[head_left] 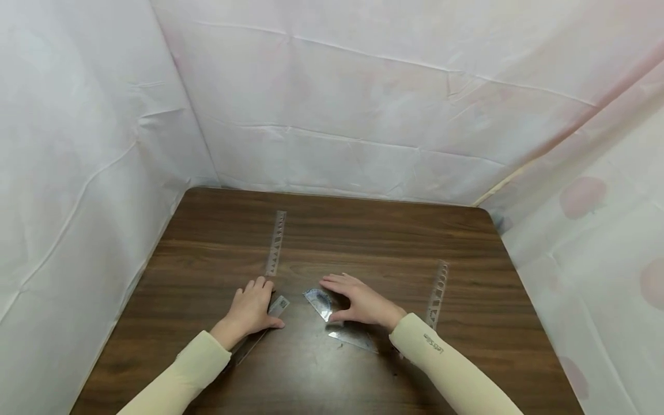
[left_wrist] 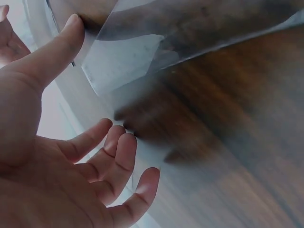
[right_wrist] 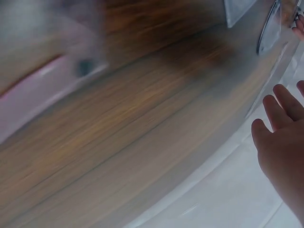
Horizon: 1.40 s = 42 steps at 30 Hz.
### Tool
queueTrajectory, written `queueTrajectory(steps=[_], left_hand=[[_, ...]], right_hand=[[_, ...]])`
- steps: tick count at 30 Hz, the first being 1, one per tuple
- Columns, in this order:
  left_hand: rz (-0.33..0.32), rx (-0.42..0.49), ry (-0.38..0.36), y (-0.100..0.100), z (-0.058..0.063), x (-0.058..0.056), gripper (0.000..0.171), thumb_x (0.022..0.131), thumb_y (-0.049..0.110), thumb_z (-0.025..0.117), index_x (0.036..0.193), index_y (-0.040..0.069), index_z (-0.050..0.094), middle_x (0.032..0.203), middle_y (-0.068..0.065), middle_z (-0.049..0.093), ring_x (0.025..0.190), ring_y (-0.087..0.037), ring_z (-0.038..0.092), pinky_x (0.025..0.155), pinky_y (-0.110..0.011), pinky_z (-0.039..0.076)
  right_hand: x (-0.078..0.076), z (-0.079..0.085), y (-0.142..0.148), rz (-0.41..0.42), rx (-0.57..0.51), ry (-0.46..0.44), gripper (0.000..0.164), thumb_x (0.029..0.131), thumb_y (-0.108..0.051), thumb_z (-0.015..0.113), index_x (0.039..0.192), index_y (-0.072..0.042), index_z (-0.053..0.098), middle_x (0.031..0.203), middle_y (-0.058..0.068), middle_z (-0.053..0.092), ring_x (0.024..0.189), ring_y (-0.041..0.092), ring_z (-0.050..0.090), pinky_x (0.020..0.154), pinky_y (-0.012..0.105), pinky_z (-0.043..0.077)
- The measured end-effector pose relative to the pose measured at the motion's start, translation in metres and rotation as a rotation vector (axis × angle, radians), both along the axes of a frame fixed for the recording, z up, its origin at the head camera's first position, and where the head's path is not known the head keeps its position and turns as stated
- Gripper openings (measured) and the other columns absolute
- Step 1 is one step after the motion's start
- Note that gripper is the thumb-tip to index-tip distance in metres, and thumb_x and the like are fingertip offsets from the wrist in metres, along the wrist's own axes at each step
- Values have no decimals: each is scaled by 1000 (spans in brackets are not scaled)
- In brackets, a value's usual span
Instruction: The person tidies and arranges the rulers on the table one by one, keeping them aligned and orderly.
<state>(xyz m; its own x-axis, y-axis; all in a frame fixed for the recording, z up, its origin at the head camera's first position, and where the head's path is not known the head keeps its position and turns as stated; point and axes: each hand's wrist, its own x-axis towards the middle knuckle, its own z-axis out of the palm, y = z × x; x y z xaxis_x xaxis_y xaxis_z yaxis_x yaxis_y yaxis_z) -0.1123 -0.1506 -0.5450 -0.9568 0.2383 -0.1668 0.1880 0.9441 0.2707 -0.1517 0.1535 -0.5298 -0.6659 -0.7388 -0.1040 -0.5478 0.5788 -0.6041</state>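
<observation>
My left hand hovers, fingers relaxed and thumb apart, over a clear plastic sleeve. In the left wrist view the sleeve lies by the thumb, and nothing is between the loosely bent fingers; thumb contact cannot be told. My right hand is spread beside a transparent protractor, its thumb close to the protractor's lower corner. Just below that hand lies a clear triangular set square, partly hidden. The right wrist view has the relaxed fingers at its right edge, apart from the table.
One clear stencil ruler lies beyond my left hand. Another stencil ruler lies to the right, its near end hidden by my right sleeve. The brown wooden table has rounded far corners and is enclosed by pale cloth on three sides.
</observation>
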Motion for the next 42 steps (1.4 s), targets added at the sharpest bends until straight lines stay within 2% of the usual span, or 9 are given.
queueTrajectory(steps=[6, 13, 20, 25, 35, 42], left_hand=[[-7, 39, -24, -5, 0, 7, 79, 66, 55, 94, 122, 7, 62, 114, -9, 59, 102, -29, 56, 81, -50, 47], [-1, 57, -46, -16, -4, 16, 86, 62, 57, 95, 125, 9, 61, 118, -8, 59, 110, -30, 56, 86, -52, 47], [3, 74, -41, -24, -6, 26, 85, 60, 57, 96, 121, 9, 62, 112, -5, 58, 103, -26, 54, 80, -45, 44], [-3, 73, -47, -31, -5, 31, 87, 56, 57, 97, 119, 10, 61, 110, -3, 57, 101, -23, 53, 80, -45, 44], [-49, 70, -96, -36, 5, 41, 82, 52, 51, 101, 110, 11, 58, 103, -2, 52, 93, -21, 47, 76, -40, 39], [-71, 85, -106, -40, 6, 41, 73, 52, 49, 101, 100, 16, 56, 96, 3, 47, 88, -18, 42, 74, -36, 34]], right_hand=[[-5, -4, -22, 49, 21, 48, 81, 90, -41, 80, 158, -16, 43, 163, 6, 44, 155, 25, 36, 129, 49, 22], [-8, -8, -46, 83, 18, 83, 78, 90, -41, 79, 157, -17, 46, 161, 6, 47, 152, 25, 40, 126, 52, 28], [-11, -11, -64, 96, 64, 90, 75, 92, -43, 77, 156, -20, 47, 162, 4, 47, 152, 23, 41, 126, 50, 29], [-12, -11, -75, 111, 99, 100, 73, 92, -44, 77, 155, -22, 49, 162, 2, 46, 152, 22, 40, 126, 48, 30], [-6, -19, -93, 191, 177, 242, 68, 91, -49, 76, 151, -26, 54, 161, 1, 47, 151, 20, 41, 127, 45, 27], [-5, -26, -101, 224, 183, 336, 63, 90, -51, 75, 147, -27, 59, 158, 2, 50, 148, 20, 45, 127, 47, 28]])
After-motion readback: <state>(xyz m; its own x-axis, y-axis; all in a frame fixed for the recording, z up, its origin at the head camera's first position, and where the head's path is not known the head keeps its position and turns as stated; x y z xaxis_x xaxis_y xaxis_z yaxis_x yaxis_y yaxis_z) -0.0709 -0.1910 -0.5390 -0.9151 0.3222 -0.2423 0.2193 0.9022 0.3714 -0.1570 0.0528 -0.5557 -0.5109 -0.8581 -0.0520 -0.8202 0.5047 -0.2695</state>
